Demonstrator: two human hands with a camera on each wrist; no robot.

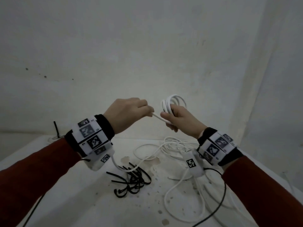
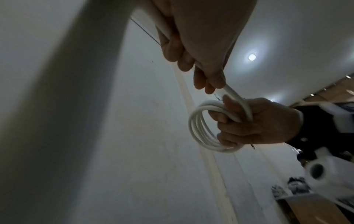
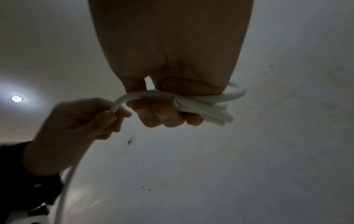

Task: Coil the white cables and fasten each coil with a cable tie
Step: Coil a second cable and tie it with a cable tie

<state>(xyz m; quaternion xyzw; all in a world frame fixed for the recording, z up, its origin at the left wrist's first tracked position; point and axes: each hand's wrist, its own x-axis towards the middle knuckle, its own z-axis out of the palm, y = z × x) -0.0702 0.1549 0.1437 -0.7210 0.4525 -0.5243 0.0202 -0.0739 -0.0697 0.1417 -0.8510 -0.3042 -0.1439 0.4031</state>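
- Right hand (image 1: 182, 119) gripped the coil (image 1: 173, 103) — fingers curled through its loops.
- Left hand (image 1: 129, 113) pinched the free cable (image 1: 158, 116), running leftward from the coil.

A white coil (image 1: 173, 103) of several loops stands upright in the air above the table (image 1: 82, 202), its free strand (image 1: 158, 116) running left from it. Loose white cables (image 1: 170, 145) sprawl tangled on the table below the coil; black ties (image 1: 132, 179) lie heaped left of them.
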